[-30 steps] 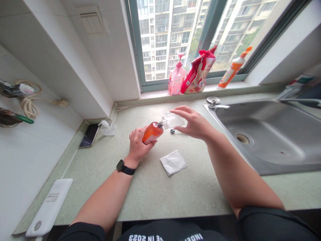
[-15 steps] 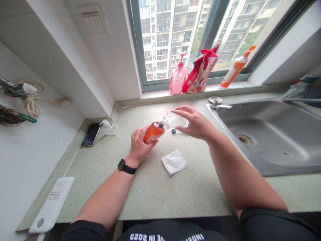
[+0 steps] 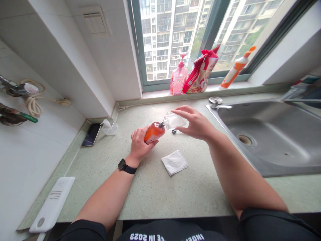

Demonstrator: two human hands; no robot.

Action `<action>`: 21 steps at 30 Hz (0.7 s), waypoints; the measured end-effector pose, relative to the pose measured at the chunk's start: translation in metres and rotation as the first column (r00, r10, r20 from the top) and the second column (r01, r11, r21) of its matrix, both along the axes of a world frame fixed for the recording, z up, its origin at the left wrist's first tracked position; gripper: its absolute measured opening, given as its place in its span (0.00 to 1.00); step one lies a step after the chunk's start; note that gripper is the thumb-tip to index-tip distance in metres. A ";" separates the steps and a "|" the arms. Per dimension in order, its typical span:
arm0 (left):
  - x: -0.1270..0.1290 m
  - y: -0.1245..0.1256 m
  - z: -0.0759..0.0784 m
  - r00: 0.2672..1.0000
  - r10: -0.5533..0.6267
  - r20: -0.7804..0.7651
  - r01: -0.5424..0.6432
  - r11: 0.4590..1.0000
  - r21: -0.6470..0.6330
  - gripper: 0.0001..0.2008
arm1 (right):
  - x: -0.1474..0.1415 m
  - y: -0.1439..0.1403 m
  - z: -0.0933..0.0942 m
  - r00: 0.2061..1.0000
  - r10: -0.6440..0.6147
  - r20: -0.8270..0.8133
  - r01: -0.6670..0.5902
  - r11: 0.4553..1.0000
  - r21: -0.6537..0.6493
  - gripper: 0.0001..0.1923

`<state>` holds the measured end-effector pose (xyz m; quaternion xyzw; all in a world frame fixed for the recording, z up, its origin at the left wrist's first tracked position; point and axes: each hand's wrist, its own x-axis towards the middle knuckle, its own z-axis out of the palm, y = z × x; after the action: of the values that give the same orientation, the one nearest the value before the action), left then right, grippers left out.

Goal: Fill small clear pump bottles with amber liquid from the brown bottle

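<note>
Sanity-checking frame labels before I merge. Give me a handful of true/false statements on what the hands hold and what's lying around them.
1. The left hand grips an orange bottle tipped toward the right. True.
2. The right hand holds a red pouch. False: it holds a small clear bottle; the red pouch stands on the window sill.
3. The orange bottle's neck meets the clear bottle's mouth. True.
4. A folded white tissue lies in the sink. False: it lies on the counter, nearer the person than the hands; the sink is to the right.
5. A phone lies near the counter's left corner. True.
</note>
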<state>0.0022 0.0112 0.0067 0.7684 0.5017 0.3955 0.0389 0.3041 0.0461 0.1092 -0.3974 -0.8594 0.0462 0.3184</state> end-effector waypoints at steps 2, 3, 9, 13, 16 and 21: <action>0.000 0.000 0.000 1.000 0.003 -0.010 -0.003 1.000 -0.012 0.39 | 0.000 0.000 0.000 1.000 -0.004 0.011 0.004 1.000 0.013 0.34; 0.000 0.000 0.000 1.000 0.006 -0.015 -0.006 1.000 -0.020 0.39 | 0.000 0.000 0.000 1.000 -0.007 0.016 0.006 1.000 0.019 0.34; -0.001 0.000 0.000 1.000 0.004 -0.017 -0.004 1.000 -0.016 0.39 | 0.000 -0.001 0.000 1.000 -0.006 0.028 0.006 0.999 0.031 0.33; 0.000 0.001 -0.001 1.000 0.004 -0.021 -0.004 1.000 -0.017 0.39 | 0.000 -0.001 0.000 1.000 -0.002 0.030 0.001 1.000 0.029 0.34; 0.000 0.001 0.000 1.000 0.010 -0.025 -0.011 0.999 -0.033 0.39 | 0.000 -0.001 0.000 1.000 -0.003 0.028 0.003 1.000 0.025 0.34; 0.000 0.001 -0.001 1.000 0.009 -0.017 -0.010 0.999 -0.036 0.39 | 0.000 -0.001 0.000 0.999 -0.005 0.032 0.004 0.999 0.032 0.35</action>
<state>0.0020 0.0119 0.0058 0.7684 0.5127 0.3802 0.0465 0.3041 0.0450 0.1091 -0.3949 -0.8642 0.0254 0.3108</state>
